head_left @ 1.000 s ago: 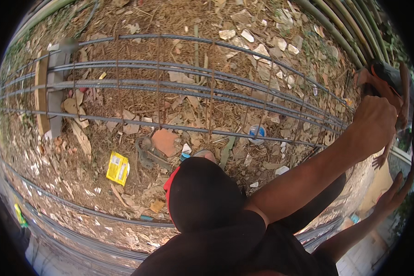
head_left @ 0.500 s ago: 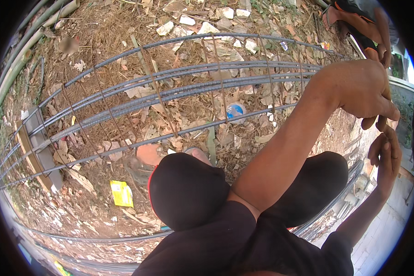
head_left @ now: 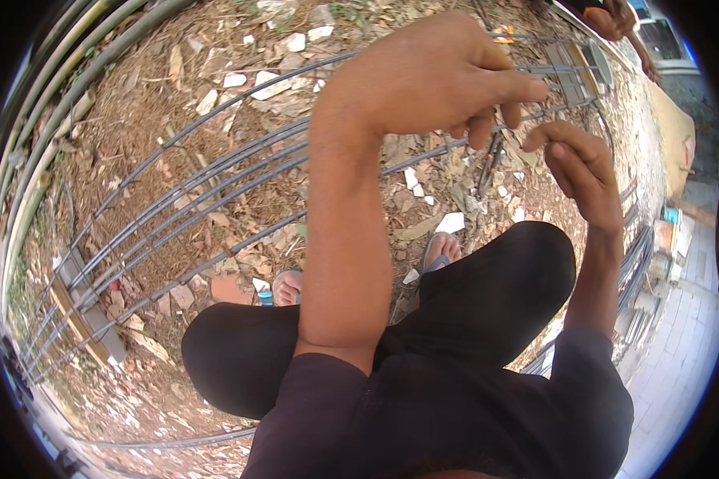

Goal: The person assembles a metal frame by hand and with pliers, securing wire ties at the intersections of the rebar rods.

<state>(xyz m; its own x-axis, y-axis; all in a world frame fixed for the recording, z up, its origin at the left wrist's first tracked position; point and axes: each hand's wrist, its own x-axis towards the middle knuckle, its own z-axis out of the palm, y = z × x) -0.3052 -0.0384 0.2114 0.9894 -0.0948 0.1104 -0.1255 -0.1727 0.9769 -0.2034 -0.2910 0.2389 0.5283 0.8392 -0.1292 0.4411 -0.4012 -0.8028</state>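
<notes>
Long steel reinforcing bars (head_left: 216,172) run side by side from the lower left to the upper right, raised above littered ground. My left hand (head_left: 423,76) hangs over them, bent at the wrist, its fingers loosely curled and apart. Facing it from the right is my right hand (head_left: 583,168), its index finger stretched leftward and the others half bent. A gap separates the two hands, and I make out nothing in either. On the ground below the gap lies a dark slim object with an orange part (head_left: 491,164), too small to name.
Boards (head_left: 88,311) stand under the bars at the left, and another support (head_left: 571,72) at the far right. Bamboo poles (head_left: 80,72) lie along the upper left. Another person's arm (head_left: 639,56) shows at the top right. Sandalled feet (head_left: 442,251) are below my hands.
My left hand has moved left and up in the picture, and my right hand left and up too. The gap between them has widened. The view has shifted, and the yellow packet is out of sight.
</notes>
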